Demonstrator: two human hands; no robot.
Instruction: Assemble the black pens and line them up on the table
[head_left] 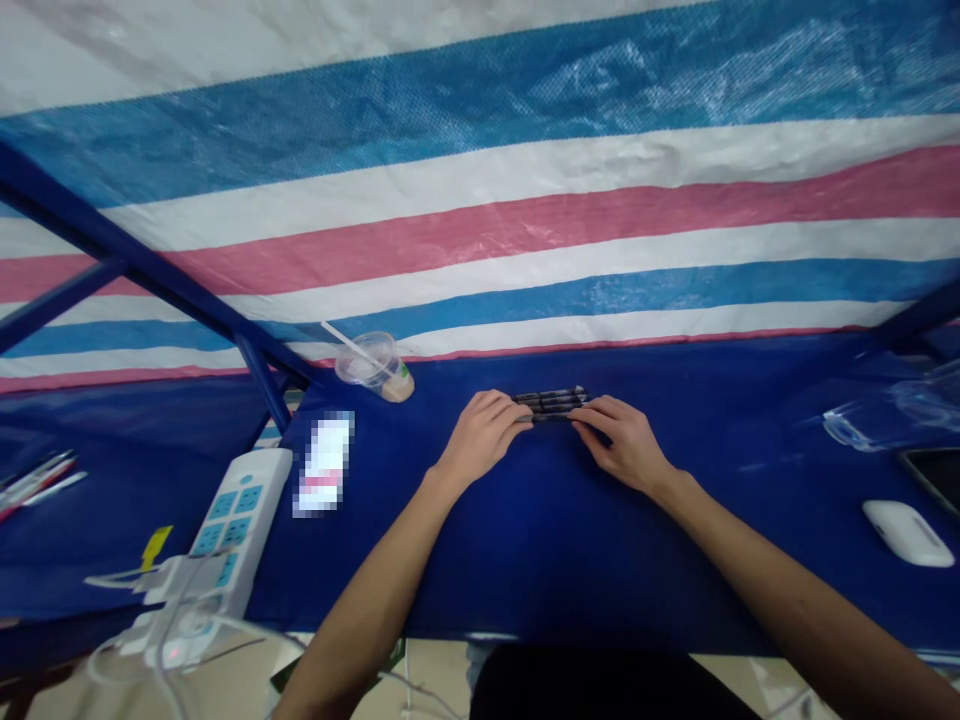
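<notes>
Several slim dark pens lie side by side in a row on the blue tabletop, pointing left to right. At their left ends my left hand is closed, fingers pressed together over the tips. My right hand grips the right ends between thumb and fingers. The middle of the pens shows between both hands, and the covered ends are hidden. Fine markings on the pens are too small to read.
Left of the hands are a tilted plastic cup with a straw, a blurred-out phone-like screen and a white power strip with cables. Pens lie farther left. At right are a white earbud case, clear plastic and a dark phone.
</notes>
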